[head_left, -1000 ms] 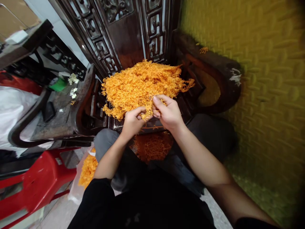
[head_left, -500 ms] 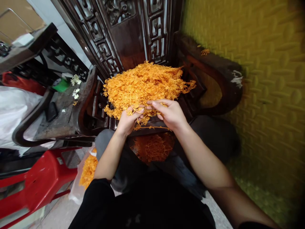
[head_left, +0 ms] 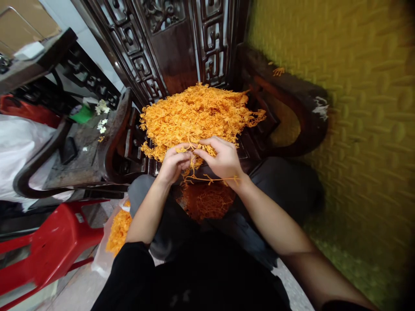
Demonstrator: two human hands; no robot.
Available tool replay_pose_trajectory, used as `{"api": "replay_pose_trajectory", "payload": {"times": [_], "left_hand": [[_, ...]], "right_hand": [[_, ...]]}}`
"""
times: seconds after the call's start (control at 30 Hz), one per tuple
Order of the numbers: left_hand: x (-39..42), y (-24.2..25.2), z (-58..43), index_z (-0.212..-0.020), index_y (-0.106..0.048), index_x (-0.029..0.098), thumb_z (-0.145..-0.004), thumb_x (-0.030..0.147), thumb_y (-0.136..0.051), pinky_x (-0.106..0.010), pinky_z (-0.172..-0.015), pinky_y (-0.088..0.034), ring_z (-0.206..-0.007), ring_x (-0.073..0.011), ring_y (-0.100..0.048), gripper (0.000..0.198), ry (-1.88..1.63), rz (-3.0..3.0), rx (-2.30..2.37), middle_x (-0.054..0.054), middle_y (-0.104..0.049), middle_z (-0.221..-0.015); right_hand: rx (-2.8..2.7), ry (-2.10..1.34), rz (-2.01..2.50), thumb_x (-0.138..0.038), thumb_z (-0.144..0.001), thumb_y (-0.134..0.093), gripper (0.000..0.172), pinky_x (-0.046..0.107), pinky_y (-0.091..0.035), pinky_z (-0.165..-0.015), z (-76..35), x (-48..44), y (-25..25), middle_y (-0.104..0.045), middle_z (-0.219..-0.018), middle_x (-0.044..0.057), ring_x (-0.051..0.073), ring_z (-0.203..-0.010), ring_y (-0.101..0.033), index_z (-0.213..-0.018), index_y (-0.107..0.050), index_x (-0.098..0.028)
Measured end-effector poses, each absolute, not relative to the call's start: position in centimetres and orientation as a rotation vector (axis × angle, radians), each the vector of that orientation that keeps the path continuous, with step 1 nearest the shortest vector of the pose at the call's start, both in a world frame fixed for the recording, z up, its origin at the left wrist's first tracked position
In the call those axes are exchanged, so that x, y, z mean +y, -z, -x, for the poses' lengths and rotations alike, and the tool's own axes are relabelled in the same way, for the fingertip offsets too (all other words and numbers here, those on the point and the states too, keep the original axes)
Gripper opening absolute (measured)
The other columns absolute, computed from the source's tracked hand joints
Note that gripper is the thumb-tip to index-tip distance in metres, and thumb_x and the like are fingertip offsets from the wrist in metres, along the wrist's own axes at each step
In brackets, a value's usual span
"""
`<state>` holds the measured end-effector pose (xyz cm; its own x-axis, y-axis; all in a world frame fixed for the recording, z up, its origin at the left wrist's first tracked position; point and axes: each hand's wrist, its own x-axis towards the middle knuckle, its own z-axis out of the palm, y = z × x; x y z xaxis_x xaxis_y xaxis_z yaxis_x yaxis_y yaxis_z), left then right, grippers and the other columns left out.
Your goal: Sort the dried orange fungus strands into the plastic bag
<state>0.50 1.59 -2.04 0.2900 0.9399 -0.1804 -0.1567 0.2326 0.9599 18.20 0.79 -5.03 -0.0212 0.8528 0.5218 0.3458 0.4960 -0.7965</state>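
A big heap of thin, branching orange strands (head_left: 197, 112) lies on the dark wooden chair seat, just beyond my hands. My left hand (head_left: 175, 164) is closed, its thumb and forefinger pinching part of one orange strand (head_left: 209, 178). From the right, my right hand (head_left: 222, 157) also pinches that strand, its fingertips close to those of the left. The strand's loose length hangs below the fingers and runs across to my right wrist. What the strand is made for I cannot make out.
Dark carved armrests (head_left: 301, 108) flank the heap. Between my knees sits a reddish container (head_left: 207, 201) of strands. A plastic bag (head_left: 103, 255) with more orange pieces stands on the floor beside a red plastic chair (head_left: 55, 242). A phone-like dark object (head_left: 69, 151) lies at left.
My right hand has come in closer to the left and a little lower. The strand's loose end now hangs further down and reaches across my right wrist.
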Motion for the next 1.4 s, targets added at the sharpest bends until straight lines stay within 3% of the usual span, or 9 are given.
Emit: {"api": "replay_pose_trajectory", "payload": {"times": [0.27,0.43,0.53,0.67,0.8,0.97,1.17,1.3,1.4], "left_hand": [[2.3,2.9,-1.7,-0.073,-0.061,0.017,-0.069,0.048,-0.092,-0.020,-0.044,-0.024,-0.045,-0.0032,-0.033,0.044,-1.332,-1.047,1.070,0.008,-0.043,-0.051],[4.4,2.1,1.0,-0.070,-0.056,0.018,-0.058,0.047,-0.097,-0.019,-0.039,-0.015,-0.042,-0.0012,-0.031,0.052,-1.472,-0.904,1.164,0.007,-0.055,-0.059],[3.5,2.2,1.1,-0.074,-0.063,0.017,-0.066,0.046,-0.094,-0.019,-0.040,-0.022,-0.042,-0.0036,-0.038,0.043,-1.293,-1.069,1.137,0.005,-0.057,-0.058],[1.7,2.4,-0.2,-0.077,-0.068,0.018,-0.080,0.050,-0.084,-0.021,-0.045,-0.031,-0.044,-0.0071,-0.043,0.037,-1.120,-1.377,1.139,0.004,-0.055,-0.053],[1.2,1.7,-0.5,-0.068,-0.069,0.017,-0.089,0.050,-0.074,-0.023,-0.052,-0.039,-0.051,-0.0100,-0.050,0.039,-0.990,-1.676,1.163,0.001,-0.060,-0.054],[1.0,2.4,-0.3,-0.068,-0.071,0.018,-0.087,0.047,-0.075,-0.023,-0.047,-0.033,-0.047,-0.0091,-0.043,0.035,-1.292,-1.524,1.221,0.002,-0.057,-0.054],[2.3,1.4,1.3,-0.058,-0.063,0.018,-0.074,0.042,-0.085,-0.021,-0.038,-0.020,-0.040,-0.0045,-0.030,0.037,-1.639,-1.044,1.024,0.003,-0.049,-0.051],[3.3,-0.1,3.9,-0.059,-0.060,0.019,-0.078,0.043,-0.083,-0.020,-0.038,-0.023,-0.040,-0.0053,-0.032,0.038,-1.864,-1.029,0.938,0.003,-0.048,-0.051],[3.1,0.9,3.8,-0.065,-0.069,0.018,-0.080,0.045,-0.083,-0.022,-0.038,-0.026,-0.041,-0.0074,-0.041,0.033,-1.618,-1.135,1.001,0.000,-0.057,-0.055]], "right_hand": [[-1.887,-0.253,1.117,-0.035,-0.104,-0.054,0.027,0.036,-0.044,-0.067,-17.4,-0.9,5.3,-0.071,-0.083,0.010,0.021,-0.075,-0.063,-0.092,-0.073,-0.020],[-1.648,-0.479,0.958,-0.033,-0.101,-0.059,0.018,0.037,-0.050,-0.080,-17.8,-1.3,3.9,-0.074,-0.093,0.009,0.022,-0.086,-0.068,-0.089,-0.067,-0.022],[-1.479,-0.840,0.967,-0.037,-0.102,-0.059,0.018,0.039,-0.054,-0.091,-18.6,-0.3,3.4,-0.076,-0.103,0.006,0.020,-0.083,-0.073,-0.104,-0.069,-0.023],[-1.297,-1.211,0.999,-0.054,-0.092,-0.071,0.044,0.032,-0.050,-0.062,-19.1,0.8,4.0,-0.068,-0.069,-0.002,0.015,-0.053,-0.060,-0.123,-0.071,-0.023],[-1.191,-1.376,1.006,-0.065,-0.084,-0.075,0.045,0.025,-0.029,-0.046,-18.6,0.9,4.6,-0.047,-0.050,-0.007,0.010,-0.044,-0.039,-0.091,-0.070,-0.020],[-1.459,-1.149,1.018,-0.055,-0.086,-0.076,0.039,0.027,-0.042,-0.062,-18.3,0.8,4.1,-0.060,-0.069,-0.001,0.015,-0.066,-0.053,-0.074,-0.059,-0.021],[-1.736,-0.772,1.230,-0.040,-0.092,-0.067,0.025,0.033,-0.046,-0.077,-19.7,1.7,4.8,-0.069,-0.080,0.003,0.020,-0.077,-0.061,-0.077,-0.059,-0.022],[-1.504,-0.957,1.251,-0.050,-0.089,-0.073,0.034,0.028,-0.044,-0.064,-22.0,2.7,5.7,-0.069,-0.077,0.003,0.016,-0.069,-0.059,-0.076,-0.062,-0.020],[-1.270,-1.338,1.030,-0.054,-0.084,-0.080,0.037,0.021,-0.030,-0.046,-22.7,2.7,5.1,-0.075,-0.100,0.006,0.013,-0.068,-0.065,-0.080,-0.065,-0.020]]}}
